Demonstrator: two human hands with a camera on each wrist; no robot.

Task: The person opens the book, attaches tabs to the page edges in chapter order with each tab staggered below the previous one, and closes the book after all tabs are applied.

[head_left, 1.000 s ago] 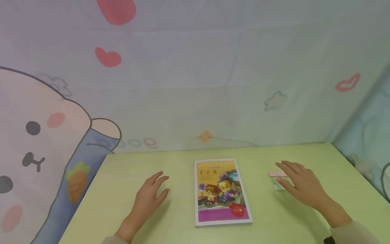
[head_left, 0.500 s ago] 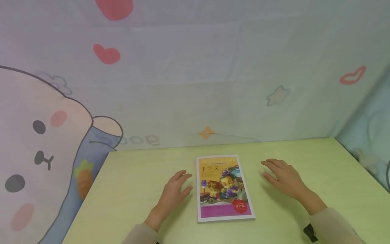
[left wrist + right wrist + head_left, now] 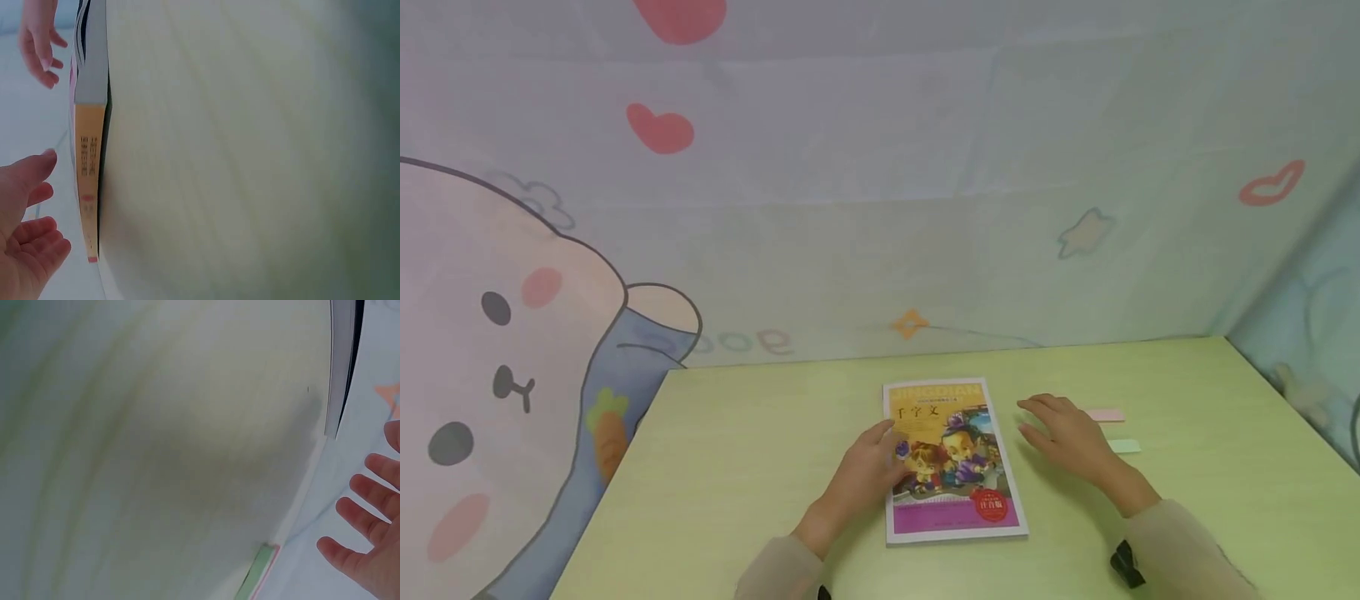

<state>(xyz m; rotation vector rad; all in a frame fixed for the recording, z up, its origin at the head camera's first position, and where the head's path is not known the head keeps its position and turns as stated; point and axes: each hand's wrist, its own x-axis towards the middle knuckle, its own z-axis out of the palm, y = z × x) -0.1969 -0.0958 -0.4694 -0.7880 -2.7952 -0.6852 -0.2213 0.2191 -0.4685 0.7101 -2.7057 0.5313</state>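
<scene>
Both left hand point(image 3: 867, 468) and right hand point(image 3: 1066, 435), fingers loosely bent and holding nothing, are at opposite sides of the book point(image 3: 957, 463), where matched grips should keep it level.

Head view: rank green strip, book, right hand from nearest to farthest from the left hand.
1. Book, its left edge overlapped by the left hand.
2. Right hand, beyond the book's right edge.
3. Green strip, farthest right of the three.
</scene>
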